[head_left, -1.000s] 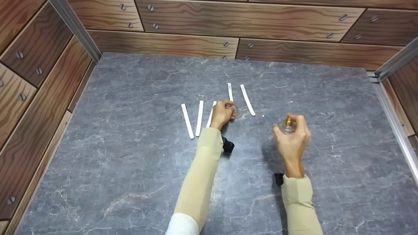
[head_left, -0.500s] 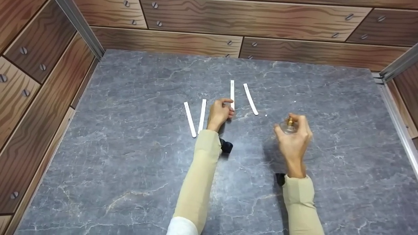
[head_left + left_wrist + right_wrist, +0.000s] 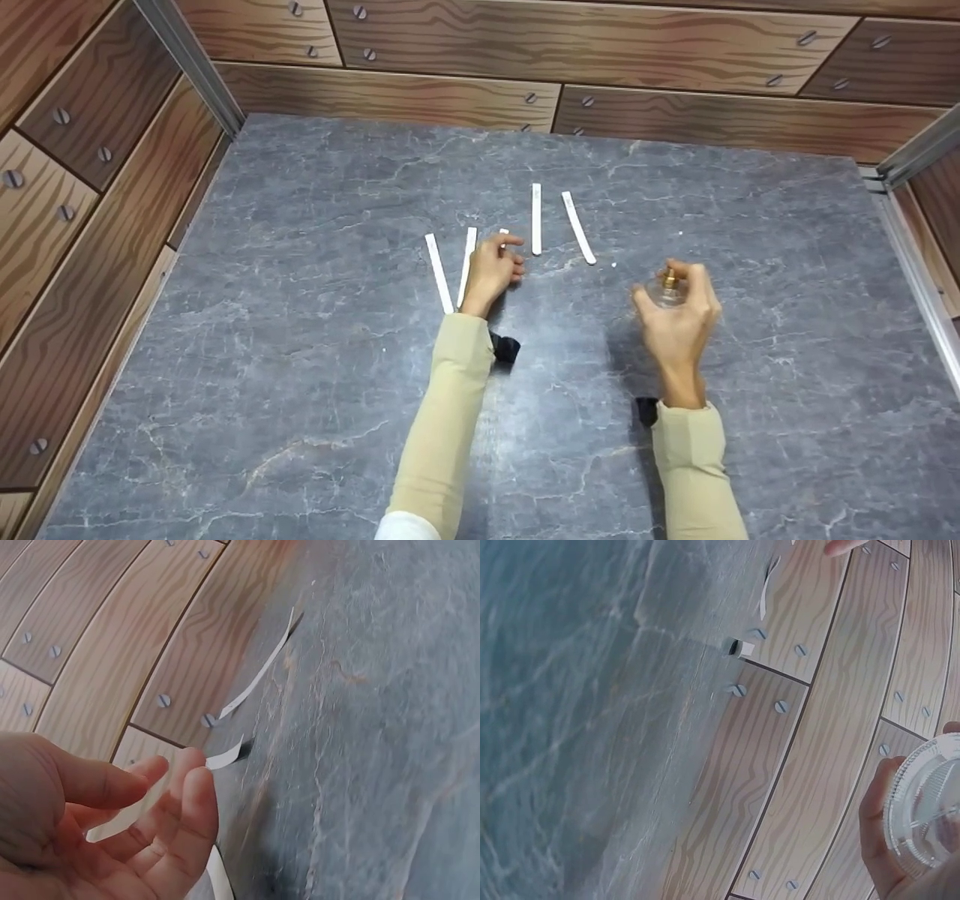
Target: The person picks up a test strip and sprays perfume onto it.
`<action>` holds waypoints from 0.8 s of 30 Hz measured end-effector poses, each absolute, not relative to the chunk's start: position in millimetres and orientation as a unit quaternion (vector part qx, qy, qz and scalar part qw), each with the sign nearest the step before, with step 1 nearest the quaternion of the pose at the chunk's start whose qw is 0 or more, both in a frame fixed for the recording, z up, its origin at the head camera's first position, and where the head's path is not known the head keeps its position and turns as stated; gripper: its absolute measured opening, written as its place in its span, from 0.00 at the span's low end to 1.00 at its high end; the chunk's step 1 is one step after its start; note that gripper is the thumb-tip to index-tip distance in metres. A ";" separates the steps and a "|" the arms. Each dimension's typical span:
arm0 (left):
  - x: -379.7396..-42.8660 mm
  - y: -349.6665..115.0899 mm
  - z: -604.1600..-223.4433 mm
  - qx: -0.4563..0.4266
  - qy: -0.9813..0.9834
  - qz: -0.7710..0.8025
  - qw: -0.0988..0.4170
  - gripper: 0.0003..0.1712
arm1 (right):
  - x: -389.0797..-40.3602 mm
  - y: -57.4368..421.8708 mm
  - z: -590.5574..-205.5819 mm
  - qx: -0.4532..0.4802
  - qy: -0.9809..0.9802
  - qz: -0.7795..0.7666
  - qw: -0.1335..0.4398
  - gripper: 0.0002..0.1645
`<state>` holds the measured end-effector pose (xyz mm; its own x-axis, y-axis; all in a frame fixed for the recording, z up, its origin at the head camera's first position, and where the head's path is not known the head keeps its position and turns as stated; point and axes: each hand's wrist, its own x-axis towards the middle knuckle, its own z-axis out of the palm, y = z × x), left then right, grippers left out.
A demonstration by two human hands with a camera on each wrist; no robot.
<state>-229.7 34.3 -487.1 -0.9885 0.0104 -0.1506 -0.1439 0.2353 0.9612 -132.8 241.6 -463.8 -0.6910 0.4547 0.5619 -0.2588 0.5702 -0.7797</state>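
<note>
My right hand grips a small clear glass perfume bottle with a gold spray top, holding it above the table. The bottle's ribbed round base shows in the right wrist view. Loosely bent and with nothing in it, my left hand hovers over a white paper strip, hiding most of it. To its right lie an upright-pointing strip and a slanted strip. Two more strips, one slanted and one partly behind the hand, lie to its left.
The grey marbled table has wood-patterned panels at its back and sides, with metal rails at the corners. Small white specks dot the surface near the strips. A black wrist camera sticks out from the left sleeve.
My left hand straightened the strip at its right, then came off it and drew back toward the left. The right hand keeps the perfume bottle in nearly the same place.
</note>
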 end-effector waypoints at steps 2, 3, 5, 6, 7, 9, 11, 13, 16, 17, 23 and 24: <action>-228.2 33.6 -486.4 -0.040 0.783 0.617 0.064 0.19 | -132.8 241.9 -463.4 -0.064 -0.796 0.461 0.387 0.25; -227.4 33.0 -485.8 -0.038 0.784 0.617 0.065 0.19 | -132.6 242.2 -463.3 -0.064 -0.796 0.461 0.386 0.26; -225.5 31.6 -484.0 -0.031 0.785 0.614 0.068 0.19 | -132.0 242.9 -463.4 -0.062 -0.797 0.459 0.388 0.26; -224.9 30.3 -483.0 -0.028 0.786 0.614 0.069 0.19 | -132.2 242.9 -463.4 -0.063 -0.797 0.458 0.389 0.26; -224.1 28.6 -482.1 -0.026 0.787 0.612 0.070 0.19 | -132.4 243.0 -463.4 -0.062 -0.797 0.457 0.390 0.25; -222.7 25.1 -480.6 -0.021 0.790 0.608 0.071 0.19 | -132.7 243.0 -463.1 -0.063 -0.797 0.458 0.389 0.25; -220.9 21.7 -479.9 -0.019 0.794 0.604 0.072 0.19 | -132.5 243.2 -463.2 -0.064 -0.797 0.458 0.389 0.25; -219.7 18.2 -479.9 -0.018 0.794 0.603 0.073 0.19 | -132.6 243.4 -463.3 -0.066 -0.797 0.458 0.389 0.25; -217.6 13.5 -479.4 -0.022 0.795 0.602 0.070 0.19 | -133.1 243.6 -464.2 -0.066 -0.797 0.455 0.391 0.25; -217.3 12.0 -479.4 -0.023 0.795 0.602 0.068 0.19 | -133.3 243.8 -464.7 -0.066 -0.798 0.453 0.392 0.24; -215.7 2.5 -479.1 -0.020 0.809 0.586 0.051 0.18 | -134.3 244.1 -465.8 -0.064 -0.797 0.447 0.401 0.24; -215.1 0.8 -479.1 -0.019 0.811 0.582 0.048 0.18 | -134.6 243.7 -465.6 -0.063 -0.797 0.448 0.400 0.24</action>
